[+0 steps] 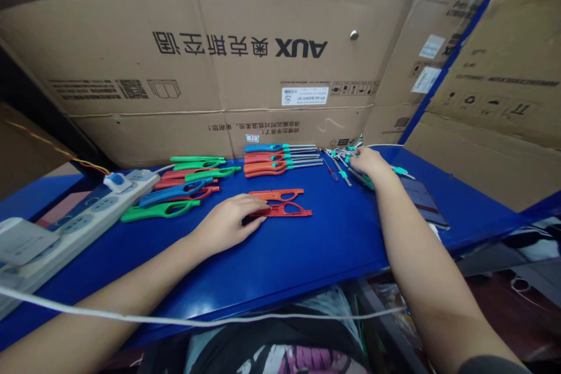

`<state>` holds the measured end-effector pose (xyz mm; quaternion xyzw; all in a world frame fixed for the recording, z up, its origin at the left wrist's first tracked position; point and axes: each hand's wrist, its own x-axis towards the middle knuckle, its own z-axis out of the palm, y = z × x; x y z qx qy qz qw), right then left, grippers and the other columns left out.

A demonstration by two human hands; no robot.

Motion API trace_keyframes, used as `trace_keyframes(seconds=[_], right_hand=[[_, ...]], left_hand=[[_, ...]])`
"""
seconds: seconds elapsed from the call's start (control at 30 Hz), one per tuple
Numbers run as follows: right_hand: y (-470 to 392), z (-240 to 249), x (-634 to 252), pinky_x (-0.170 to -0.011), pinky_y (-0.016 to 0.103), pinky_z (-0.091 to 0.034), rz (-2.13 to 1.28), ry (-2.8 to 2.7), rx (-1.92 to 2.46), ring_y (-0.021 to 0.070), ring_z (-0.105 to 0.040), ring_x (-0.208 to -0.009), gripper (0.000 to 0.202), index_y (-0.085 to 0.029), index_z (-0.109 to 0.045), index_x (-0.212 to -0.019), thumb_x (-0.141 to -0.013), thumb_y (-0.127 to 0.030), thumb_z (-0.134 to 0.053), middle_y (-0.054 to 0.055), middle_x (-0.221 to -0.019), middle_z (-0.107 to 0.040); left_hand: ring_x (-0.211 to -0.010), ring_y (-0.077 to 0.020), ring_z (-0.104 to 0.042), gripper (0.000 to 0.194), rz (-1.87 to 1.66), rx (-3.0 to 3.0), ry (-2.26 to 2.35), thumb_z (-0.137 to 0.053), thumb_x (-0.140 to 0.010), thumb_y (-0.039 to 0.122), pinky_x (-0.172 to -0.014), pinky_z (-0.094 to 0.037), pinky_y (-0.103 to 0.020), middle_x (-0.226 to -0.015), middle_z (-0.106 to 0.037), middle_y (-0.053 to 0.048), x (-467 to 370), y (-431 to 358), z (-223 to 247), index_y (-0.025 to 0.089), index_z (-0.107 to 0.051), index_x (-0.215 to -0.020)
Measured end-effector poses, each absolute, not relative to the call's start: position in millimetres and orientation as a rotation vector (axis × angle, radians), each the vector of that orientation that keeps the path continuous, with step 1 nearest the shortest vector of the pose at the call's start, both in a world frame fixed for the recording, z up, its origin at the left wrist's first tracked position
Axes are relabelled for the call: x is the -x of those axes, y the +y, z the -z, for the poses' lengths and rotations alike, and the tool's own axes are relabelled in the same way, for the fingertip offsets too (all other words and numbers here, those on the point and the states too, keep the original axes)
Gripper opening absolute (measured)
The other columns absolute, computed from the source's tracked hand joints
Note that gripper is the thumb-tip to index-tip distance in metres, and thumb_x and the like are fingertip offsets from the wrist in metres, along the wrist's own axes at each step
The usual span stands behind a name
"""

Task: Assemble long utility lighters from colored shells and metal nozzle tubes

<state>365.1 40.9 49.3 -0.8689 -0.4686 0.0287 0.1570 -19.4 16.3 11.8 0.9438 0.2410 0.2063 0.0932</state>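
Observation:
My left hand (232, 221) rests on the blue table, thumb and fingers closed on the left end of a red plastic shell (287, 210). Just behind that shell lies an orange shell (274, 193). Farther back, my right hand (366, 160) reaches into a heap of metal rods with teal parts (344, 175); its fingertips are in the heap, and what they hold is too small to tell. Between the hands, at the back, lighters with blue, red and orange handles (265, 169) lie in a row, rods to the right. Green, blue and red shells (175, 191) are piled at the left.
A white power strip (94, 210) with plugs stands at the left. A dark phone-like slab (423, 201) lies right of my right forearm. Cardboard (245, 6) walls the back. A white cable (210, 322) crosses low in front of the table's front edge.

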Motion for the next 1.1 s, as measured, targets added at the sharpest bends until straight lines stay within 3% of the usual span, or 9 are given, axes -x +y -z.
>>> trace_keyframes(seconds=[0.13,0.37,0.47,0.6,0.73,0.8,0.93,1.1], right_hand=[[38,-52,-362,-0.086,0.037,-0.050,-0.027,-1.306,2.449,0.0314,-0.066,-0.107,0.029,-0.016,-0.069,-0.107,-0.090,-0.032,-0.051,0.020,-0.115,-0.071],[33,-60,-357,-0.076,0.032,-0.047,0.146,-1.250,2.240,0.0282,-0.067,-0.095,0.026,-0.016,-0.068,-0.098,-0.091,-0.035,-0.050,0.017,-0.101,-0.073],[33,-61,-358,-0.075,0.031,-0.045,0.160,-1.272,2.178,0.0274,-0.066,-0.092,0.024,-0.018,-0.066,-0.093,-0.091,-0.036,-0.051,0.015,-0.097,-0.073],[33,-64,-357,-0.075,0.029,-0.044,0.144,-1.320,2.089,0.0247,-0.064,-0.089,0.022,-0.018,-0.064,-0.087,-0.089,-0.036,-0.053,0.013,-0.094,-0.072],[33,-69,-354,-0.074,0.028,-0.043,0.025,-1.344,1.986,0.0207,-0.061,-0.081,0.023,-0.017,-0.063,-0.081,-0.087,-0.037,-0.055,0.009,-0.086,-0.070],[33,-70,-353,-0.072,0.027,-0.043,-0.050,-1.366,1.926,0.0190,-0.059,-0.076,0.025,-0.017,-0.062,-0.080,-0.087,-0.039,-0.054,0.007,-0.080,-0.068],[32,-71,-352,-0.069,0.026,-0.042,-0.156,-1.426,1.876,0.0164,-0.054,-0.070,0.026,-0.017,-0.061,-0.078,-0.086,-0.041,-0.055,0.003,-0.074,-0.065],[30,-72,-350,-0.067,0.025,-0.039,-0.194,-1.553,1.945,0.0149,-0.050,-0.065,0.025,-0.018,-0.062,-0.076,-0.086,-0.040,-0.055,0.001,-0.069,-0.061]], left_hand=[[-0.113,-0.0242,-0.064,0.026,-0.713,-2.817,0.656,-0.056,-0.094,0.026,-0.100,-0.051,-0.042,-0.117,-0.073,-0.007,10,17,-13,0.024,-0.069,-0.116],[-0.107,-0.0239,-0.065,0.027,-0.796,-2.652,0.574,-0.057,-0.091,0.024,-0.095,-0.053,-0.040,-0.113,-0.073,-0.008,-43,22,-21,0.022,-0.069,-0.116],[-0.102,-0.0233,-0.067,0.024,-0.868,-2.271,0.590,-0.065,-0.085,0.020,-0.096,-0.053,-0.039,-0.113,-0.072,-0.010,-81,35,-22,0.018,-0.071,-0.108],[-0.085,-0.0171,-0.067,0.025,-0.977,-1.470,0.730,-0.076,-0.072,0.008,-0.094,-0.053,-0.034,-0.099,-0.072,-0.007,-136,65,-25,0.017,-0.071,-0.095],[-0.071,-0.0135,-0.066,0.011,-0.965,-1.227,0.750,-0.074,-0.080,0.013,-0.085,-0.055,-0.031,-0.078,-0.067,-0.006,-180,100,-31,0.013,-0.063,-0.084],[-0.066,-0.0127,-0.066,0.016,-0.937,-1.126,0.735,-0.073,-0.083,0.018,-0.080,-0.055,-0.029,-0.072,-0.065,-0.006,-195,113,-33,0.013,-0.059,-0.077],[-0.064,-0.0114,-0.067,0.015,-0.938,-0.971,0.708,-0.068,-0.089,0.021,-0.076,-0.056,-0.028,-0.076,-0.066,-0.005,-208,123,-37,0.014,-0.057,-0.081],[-0.065,-0.0090,-0.068,0.010,-0.973,-0.870,0.691,-0.063,-0.093,0.014,-0.078,-0.056,-0.025,-0.074,-0.067,-0.003,-207,123,-37,0.014,-0.057,-0.084]])
